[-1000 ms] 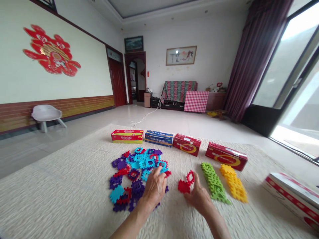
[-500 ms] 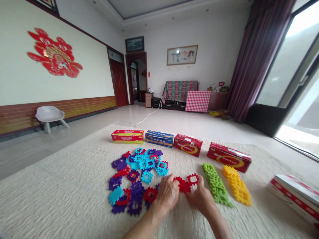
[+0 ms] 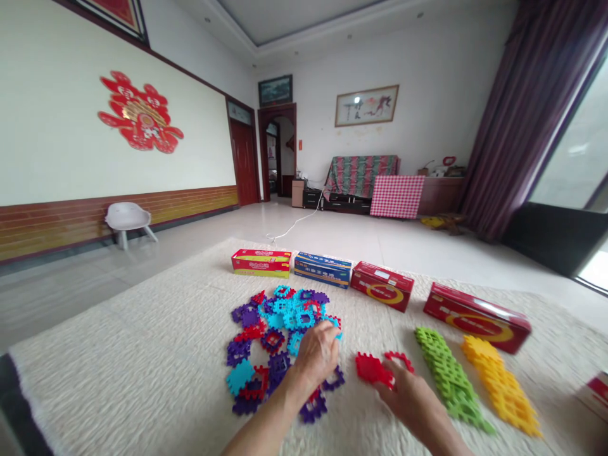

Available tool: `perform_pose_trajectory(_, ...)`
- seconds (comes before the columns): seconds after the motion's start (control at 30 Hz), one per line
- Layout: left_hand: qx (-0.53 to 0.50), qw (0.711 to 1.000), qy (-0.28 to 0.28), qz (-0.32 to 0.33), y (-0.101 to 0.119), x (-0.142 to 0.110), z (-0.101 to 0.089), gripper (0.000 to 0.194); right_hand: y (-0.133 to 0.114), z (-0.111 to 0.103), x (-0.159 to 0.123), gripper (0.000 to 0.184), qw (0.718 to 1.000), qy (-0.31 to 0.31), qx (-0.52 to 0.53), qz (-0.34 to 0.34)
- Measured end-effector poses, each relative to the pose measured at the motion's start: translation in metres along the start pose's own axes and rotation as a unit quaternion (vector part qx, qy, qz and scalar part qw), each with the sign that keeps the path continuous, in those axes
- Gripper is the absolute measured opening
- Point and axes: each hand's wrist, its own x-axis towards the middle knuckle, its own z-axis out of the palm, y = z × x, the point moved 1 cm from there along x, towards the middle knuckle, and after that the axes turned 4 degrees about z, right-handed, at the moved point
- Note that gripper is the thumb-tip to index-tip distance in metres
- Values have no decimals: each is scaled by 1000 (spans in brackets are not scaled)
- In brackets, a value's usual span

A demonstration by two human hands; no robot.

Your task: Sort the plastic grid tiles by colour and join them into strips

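A loose pile of interlocking plastic grid tiles (image 3: 280,335) in purple, cyan and red lies on a cream quilted mat (image 3: 118,329). My left hand (image 3: 316,354) rests over the pile's right side, fingertips on a cyan tile (image 3: 335,323); the hand hides whether it grips. To the right, my right hand (image 3: 406,402) has its fingertips at the edge of a red tile (image 3: 373,370), and a second red tile (image 3: 399,360) lies just beyond. Further right lie a strip of joined green tiles (image 3: 449,373) and a strip of joined yellow tiles (image 3: 498,386).
Along the mat's far side stand a red-and-yellow box (image 3: 261,263), a blue box (image 3: 323,270) and several red boxes (image 3: 382,286). A white-and-red box (image 3: 596,392) is cut off at the right edge. A white stool (image 3: 127,218) stands on the tiled floor.
My left hand has moved left from the red tiles back onto the pile. The red tiles now lie apart, and the whole scene has shifted right in view.
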Motion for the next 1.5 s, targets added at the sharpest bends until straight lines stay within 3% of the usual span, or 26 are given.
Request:
perform_pose_trajectory(0.17, 85, 987, 38, -128, -86, 6, -48, 32, -50, -17, 9, 36, 1000, 5, 6, -28)
perform_pose_trajectory(0.27, 123, 969, 38, -213, -138, 7, -69, 33, -93, -15, 29, 34, 992, 27, 41, -115)
perform_pose_trajectory(0.4, 148, 946, 20, -287, -184, 8, -77, 36, -150, 5, 71, 37, 979, 60, 63, -184)
perform_pose_trajectory(0.53, 152, 943, -1, -298, -208, 9, -70, 39, -195, 27, 114, 38, 977, 63, 56, -195)
perform_pose_trajectory(0.7, 154, 948, -16, -279, -225, 5, -59, 36, -228, 44, 152, 45, 982, 64, 33, -176)
perform_pose_trajectory(0.9, 152, 960, -4, -235, -234, 2, -52, 35, -235, 51, 173, 21, 987, 18, -9, -159)
perform_pose_trajectory(1.1, 140, 967, 8, -213, -236, 1, -52, 36, -233, 50, 167, 19, 983, 39, 7, -179)
perform_pose_trajectory(1.27, 114, 977, 27, -180, -225, 2, -58, 42, -232, 49, 156, 22, 968, 90, 90, -215)
perform_pose_trajectory(1.5, 42, 974, 67, -212, -203, -3, -64, 46, -207, 48, 138, 17, 943, 149, 229, -190)
